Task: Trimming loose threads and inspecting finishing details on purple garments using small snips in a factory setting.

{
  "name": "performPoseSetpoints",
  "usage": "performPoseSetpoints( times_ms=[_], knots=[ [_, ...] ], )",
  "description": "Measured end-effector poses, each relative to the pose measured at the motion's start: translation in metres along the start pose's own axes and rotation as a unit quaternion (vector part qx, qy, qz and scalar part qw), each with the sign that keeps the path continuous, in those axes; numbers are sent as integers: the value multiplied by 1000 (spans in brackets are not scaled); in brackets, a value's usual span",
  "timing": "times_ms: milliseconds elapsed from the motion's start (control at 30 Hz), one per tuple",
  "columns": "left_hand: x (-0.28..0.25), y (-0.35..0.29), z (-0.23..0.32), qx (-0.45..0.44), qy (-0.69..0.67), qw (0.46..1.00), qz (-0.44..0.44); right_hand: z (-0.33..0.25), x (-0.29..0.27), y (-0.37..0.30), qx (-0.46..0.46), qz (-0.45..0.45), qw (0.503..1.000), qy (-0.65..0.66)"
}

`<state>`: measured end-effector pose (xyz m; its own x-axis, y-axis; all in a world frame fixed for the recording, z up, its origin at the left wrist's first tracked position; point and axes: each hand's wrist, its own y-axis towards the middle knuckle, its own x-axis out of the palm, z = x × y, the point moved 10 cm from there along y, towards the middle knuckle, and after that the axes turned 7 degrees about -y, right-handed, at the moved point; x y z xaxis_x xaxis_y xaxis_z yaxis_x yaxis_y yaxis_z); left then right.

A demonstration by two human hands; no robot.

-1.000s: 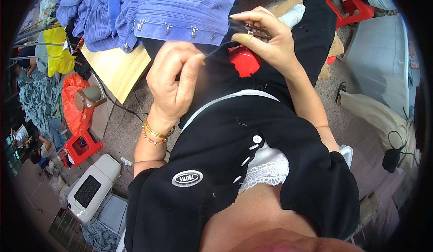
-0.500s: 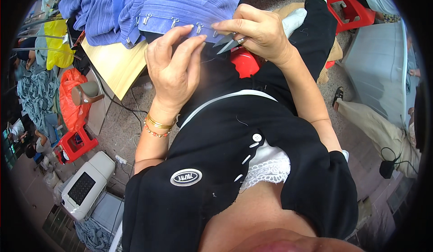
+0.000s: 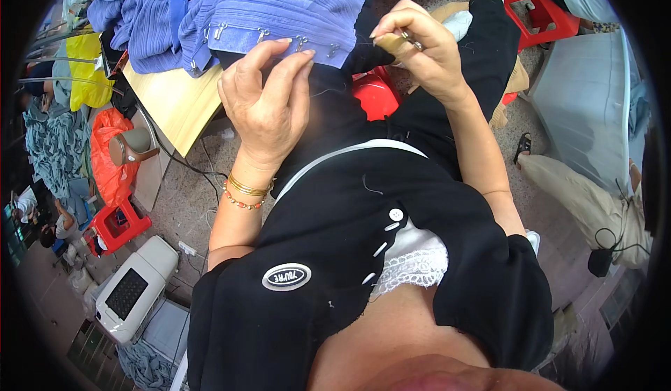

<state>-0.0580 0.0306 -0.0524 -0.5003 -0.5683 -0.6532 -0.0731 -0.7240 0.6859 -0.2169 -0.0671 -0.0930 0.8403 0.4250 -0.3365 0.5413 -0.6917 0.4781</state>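
Note:
A blue-violet ribbed garment (image 3: 279, 6) lies across my lap, with several metal hooks (image 3: 301, 43) along its smooth edge band. My left hand (image 3: 265, 101) is at that edge, fingers bent and tips close together. A fine thread shows beside its fingers; whether they pinch it is hard to make out. Off to the right of the garment, my right hand (image 3: 430, 55) is raised and closed around thread snips (image 3: 411, 39). The blades mostly hide behind the fingers, and a tan patch shows near the fingertips.
A pale wooden board (image 3: 171, 108) juts out under the garment at left. Red stools (image 3: 538, 13) stand at upper right and lower left. A red thing (image 3: 377, 97) sits between my legs. Left are an orange bag (image 3: 112, 174) and a white machine (image 3: 136, 289); another person's leg (image 3: 573, 188) is at right.
My right hand has lifted away from the garment's edge to the right, and the snips' blades have turned out of plain sight. The left hand stays nearly in place.

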Motion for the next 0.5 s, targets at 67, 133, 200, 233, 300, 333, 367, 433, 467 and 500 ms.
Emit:
performPoseSetpoints(
  times_ms=[67,133,200,233,300,333,367,433,467,500],
  knots=[
    [-1,-2,2,-2,-1,1000,-1,8,-4,-7,34,1,999,-9],
    [0,-2,4,-8,-10,1000,-6,13,-6,-15,31,29,999,-9],
    [2,-2,7,-10,-14,1000,-10,14,-8,-19,29,55,998,-7],
    [2,-2,7,-13,-17,1000,-12,17,-6,-21,57,51,997,-2],
    [2,-1,8,-9,-35,999,-14,25,0,-23,111,47,992,38],
    [3,-1,9,-5,-54,998,-14,31,6,-22,136,46,987,73],
    [4,-1,8,-16,-87,996,-15,42,14,-24,180,49,973,133],
    [4,-3,5,-35,-133,990,-28,50,32,-16,209,2,972,108],
    [5,-5,8,-51,-172,982,-61,51,36,-15,236,24,960,148],
    [0,-8,7,-69,-226,971,-46,45,37,-5,212,23,972,96]
  ],
)
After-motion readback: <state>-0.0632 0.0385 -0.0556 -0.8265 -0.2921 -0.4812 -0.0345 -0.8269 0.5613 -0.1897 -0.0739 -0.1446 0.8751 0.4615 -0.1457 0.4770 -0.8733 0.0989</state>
